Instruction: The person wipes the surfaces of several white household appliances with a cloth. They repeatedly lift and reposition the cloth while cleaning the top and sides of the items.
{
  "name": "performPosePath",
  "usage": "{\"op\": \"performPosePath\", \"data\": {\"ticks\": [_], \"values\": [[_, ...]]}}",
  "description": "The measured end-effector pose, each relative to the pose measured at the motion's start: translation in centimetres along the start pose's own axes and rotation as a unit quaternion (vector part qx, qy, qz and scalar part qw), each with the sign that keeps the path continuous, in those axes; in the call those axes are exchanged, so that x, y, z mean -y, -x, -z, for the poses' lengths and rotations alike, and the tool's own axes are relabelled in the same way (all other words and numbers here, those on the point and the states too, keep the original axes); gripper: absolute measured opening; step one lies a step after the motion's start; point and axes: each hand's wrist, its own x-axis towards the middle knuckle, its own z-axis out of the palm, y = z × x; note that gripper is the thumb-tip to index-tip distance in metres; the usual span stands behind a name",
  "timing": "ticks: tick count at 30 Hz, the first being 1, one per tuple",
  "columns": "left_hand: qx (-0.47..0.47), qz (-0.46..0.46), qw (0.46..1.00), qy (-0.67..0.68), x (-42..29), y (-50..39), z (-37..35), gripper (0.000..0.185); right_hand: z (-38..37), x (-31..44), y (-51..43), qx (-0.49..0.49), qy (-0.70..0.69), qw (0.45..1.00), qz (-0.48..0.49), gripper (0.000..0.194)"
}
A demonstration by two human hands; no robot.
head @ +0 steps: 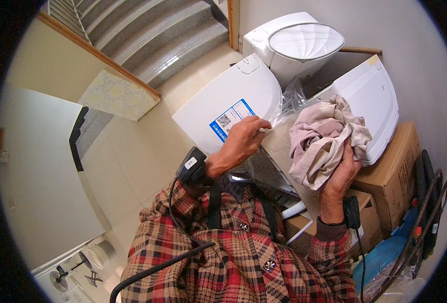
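Note:
My right hand (340, 174) holds a crumpled pale pink and beige cloth (327, 142) from below and from its right side. My left hand (244, 138) is closed at the fingertips on a bit of clear plastic film (291, 98), in front of a white appliance casing (231, 87). That casing bears a blue-edged label (233, 119) with a printed code. Behind the cloth stands another white appliance casing (375, 98), its lower left part covered by the cloth. A third white appliance (303, 41) with an oval, translucent top is against the wall.
Cardboard boxes (392, 178) are stacked under the right casing. Dark hoses (431, 212) and a blue plastic bag (382, 261) lie at the lower right. Stone stairs (162, 34) rise at the upper left, beyond a wood-trimmed half wall (56, 64). Cables run from both wrist devices.

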Motion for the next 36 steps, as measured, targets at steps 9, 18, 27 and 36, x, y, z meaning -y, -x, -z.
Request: {"op": "performPosePath", "data": {"ticks": [9,18,27,36], "values": [[0.082,-0.046,0.994,0.049,-0.6,-5.0,-2.8,0.039,0.1,-0.1,0.5,0.06,0.017,0.998,0.018,0.041],[0.044,-0.023,0.981,-0.186,-3.3,-6.9,-1.8,0.025,0.4,-0.8,0.9,0.104,0.064,0.992,0.03,0.035],[0.039,-0.005,0.998,0.049,-2.9,-1.6,-0.7,0.029,0.1,-0.5,1.2,0.11,0.065,0.992,0.013,0.045],[0.092,0.018,0.996,0.007,-2.8,-3.4,-2.0,0.04,0.3,-0.9,1.3,0.113,0.059,0.992,0.006,0.048]]}}
